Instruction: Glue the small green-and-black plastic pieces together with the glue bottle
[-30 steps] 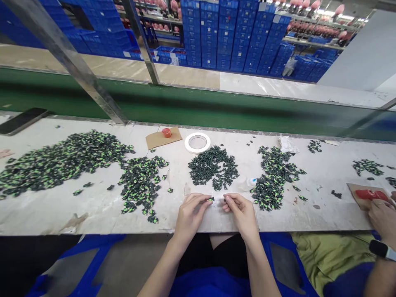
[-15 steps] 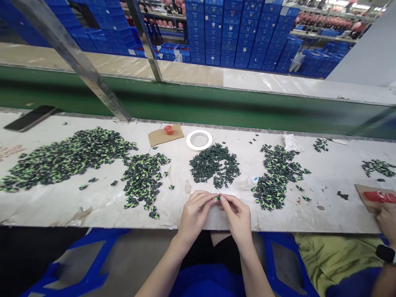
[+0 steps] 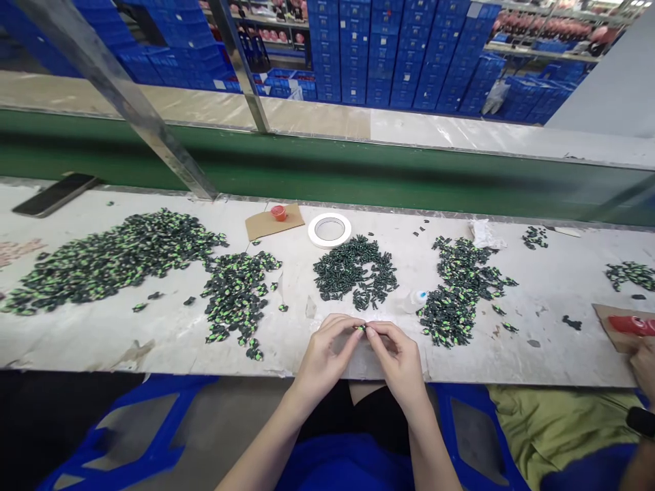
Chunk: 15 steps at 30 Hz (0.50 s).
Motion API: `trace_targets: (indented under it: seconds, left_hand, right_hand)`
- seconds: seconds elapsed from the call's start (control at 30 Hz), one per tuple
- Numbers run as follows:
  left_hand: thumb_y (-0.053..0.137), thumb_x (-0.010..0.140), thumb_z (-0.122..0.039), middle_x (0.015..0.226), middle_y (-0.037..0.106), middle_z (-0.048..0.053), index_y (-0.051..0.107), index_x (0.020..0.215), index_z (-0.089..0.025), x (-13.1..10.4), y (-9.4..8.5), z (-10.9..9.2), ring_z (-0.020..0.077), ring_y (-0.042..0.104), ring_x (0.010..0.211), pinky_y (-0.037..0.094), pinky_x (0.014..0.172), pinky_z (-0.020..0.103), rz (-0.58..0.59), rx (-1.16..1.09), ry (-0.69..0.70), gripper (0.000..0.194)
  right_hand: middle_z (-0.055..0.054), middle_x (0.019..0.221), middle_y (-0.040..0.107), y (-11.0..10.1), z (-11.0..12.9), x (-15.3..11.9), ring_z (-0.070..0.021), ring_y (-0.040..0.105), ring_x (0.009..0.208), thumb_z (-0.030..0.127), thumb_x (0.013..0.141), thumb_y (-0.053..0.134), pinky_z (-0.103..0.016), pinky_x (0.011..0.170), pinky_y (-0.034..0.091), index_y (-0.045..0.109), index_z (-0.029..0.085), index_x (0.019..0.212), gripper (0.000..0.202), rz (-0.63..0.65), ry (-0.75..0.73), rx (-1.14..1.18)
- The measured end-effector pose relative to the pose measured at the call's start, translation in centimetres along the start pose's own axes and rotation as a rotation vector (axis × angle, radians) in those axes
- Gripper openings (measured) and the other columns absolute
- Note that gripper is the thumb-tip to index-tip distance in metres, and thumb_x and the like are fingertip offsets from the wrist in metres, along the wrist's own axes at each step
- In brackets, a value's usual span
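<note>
Over the table's front part, my left hand (image 3: pixel 326 352) and my right hand (image 3: pixel 396 354) meet at the fingertips. Both pinch a small black and green piece (image 3: pixel 361 328), mostly hidden by the fingers. Beyond the hands lies a pile of small dark green, rod-like pieces (image 3: pixel 340 271). Black and bright-green pieces form a heap (image 3: pixel 238 290) to the left and another heap (image 3: pixel 453 293) to the right. A small clear bottle with a blue tip (image 3: pixel 413 301) lies beside the right heap.
A roll of white tape (image 3: pixel 329 230) and a cardboard piece with a small red cup (image 3: pixel 278 213) lie farther back. A larger heap (image 3: pixel 117 259) and a black phone-like slab (image 3: pixel 55 195) are left. At the right edge, another person's hand (image 3: pixel 643 365) is near red cans on cardboard (image 3: pixel 604 320).
My hands stay together at nearly the same spot, with the fingers slightly shifted around the small piece. The view has moved a little.
</note>
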<state>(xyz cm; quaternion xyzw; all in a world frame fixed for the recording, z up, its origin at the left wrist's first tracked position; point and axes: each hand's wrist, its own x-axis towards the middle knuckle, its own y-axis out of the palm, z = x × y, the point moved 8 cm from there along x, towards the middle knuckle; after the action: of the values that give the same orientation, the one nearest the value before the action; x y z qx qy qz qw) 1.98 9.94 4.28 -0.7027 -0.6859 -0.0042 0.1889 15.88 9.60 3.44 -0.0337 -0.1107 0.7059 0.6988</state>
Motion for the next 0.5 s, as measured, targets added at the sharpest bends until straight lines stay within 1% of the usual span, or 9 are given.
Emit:
trace_targets:
  seconds: [0.1, 0.27, 0.43, 0.5]
  left_hand:
    - [0.059, 0.087, -0.021, 0.092, 0.070, 0.006, 0.068, 0.095, -0.021, 0.0, 0.2, -0.3, 0.0185, 0.065, 0.092, 0.054, 0.083, 0.032, 0.021, 0.026, -0.001, 0.012]
    - [0.058, 0.087, -0.021, 0.091, 0.069, 0.006, 0.067, 0.094, -0.021, 0.1, 0.4, -0.8, 0.0185, 0.064, 0.091, 0.054, 0.081, 0.031, 0.052, 0.059, 0.007, 0.012]
    - [0.058, 0.086, -0.020, 0.090, 0.069, 0.006, 0.067, 0.093, -0.021, 0.0, 0.5, -1.0, 0.0191, 0.065, 0.090, 0.054, 0.080, 0.032, 0.052, 0.054, -0.017, 0.011]
    - [0.059, 0.085, -0.019, 0.089, 0.069, 0.006, 0.067, 0.092, -0.020, -0.1, 0.4, -1.0, 0.0192, 0.065, 0.089, 0.054, 0.080, 0.032, 0.042, 0.042, -0.035, 0.011]
  right_hand:
    - [-0.006, 0.093, 0.071, -0.2, 0.4, -0.1, -0.0188, 0.068, 0.089, 0.027, 0.088, 0.057, -0.027, 0.072, 0.057, 0.070, 0.021, 0.090, 0.014, 0.020, -0.030, -0.044]
    - [-0.006, 0.092, 0.070, -0.4, 1.1, 0.0, -0.0177, 0.068, 0.086, 0.025, 0.088, 0.056, -0.026, 0.071, 0.057, 0.068, 0.020, 0.091, 0.013, 0.036, -0.085, -0.087]
    - [-0.005, 0.089, 0.067, -0.3, 1.9, -0.2, -0.0178, 0.066, 0.084, 0.023, 0.089, 0.054, -0.028, 0.073, 0.056, 0.065, 0.021, 0.091, 0.011, 0.047, -0.149, -0.123]
    - [-0.005, 0.087, 0.066, -0.3, 2.1, -0.3, -0.0182, 0.066, 0.083, 0.023, 0.089, 0.054, -0.029, 0.073, 0.056, 0.063, 0.021, 0.089, 0.009, 0.032, -0.176, -0.142]
